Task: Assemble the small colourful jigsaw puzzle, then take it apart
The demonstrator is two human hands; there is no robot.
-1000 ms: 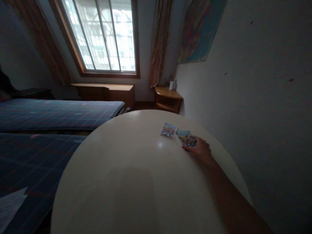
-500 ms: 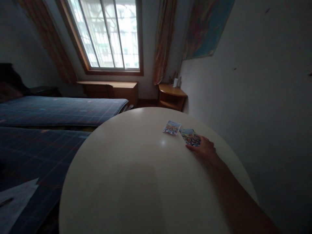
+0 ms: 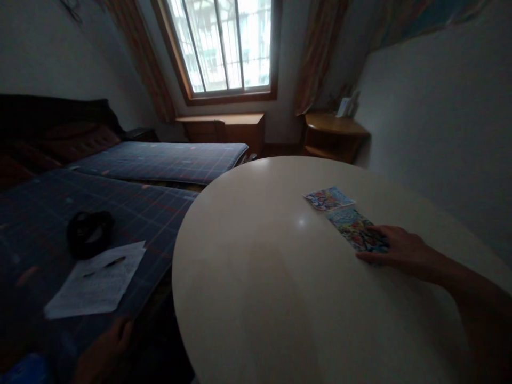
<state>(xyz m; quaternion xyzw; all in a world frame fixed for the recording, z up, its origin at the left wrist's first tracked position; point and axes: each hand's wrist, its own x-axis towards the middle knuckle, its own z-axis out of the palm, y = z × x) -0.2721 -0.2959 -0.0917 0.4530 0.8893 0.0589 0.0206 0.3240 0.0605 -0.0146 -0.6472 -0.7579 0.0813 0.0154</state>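
On the round cream table (image 3: pixel 240 256) lie two small colourful picture cards or leaflets; their exact kind is hard to make out. The farther card (image 3: pixel 329 198) lies flat by itself. My right hand (image 3: pixel 400 248) grips the nearer card (image 3: pixel 352 226), its thumb along the near edge and its fingers over the right end. The two cards almost touch at their corners. Low on the left, my left hand (image 3: pixel 114 336) hangs beside the bed in shadow; its fingers are too dark and blurred to read.
Left of the table, the bed with a plaid mattress (image 3: pixel 160 210) bears paper sheets (image 3: pixel 100 288), a pen (image 3: pixel 115 262) and a black coiled object (image 3: pixel 88 232). A blue item (image 3: pixel 30 369) shows at the lower left corner. Behind stand a desk (image 3: pixel 232 118) and a corner shelf (image 3: pixel 336 124).
The view has swung left and down, bringing my left hand, the black object and more bed into sight. My right hand still holds the nearer card on the table.
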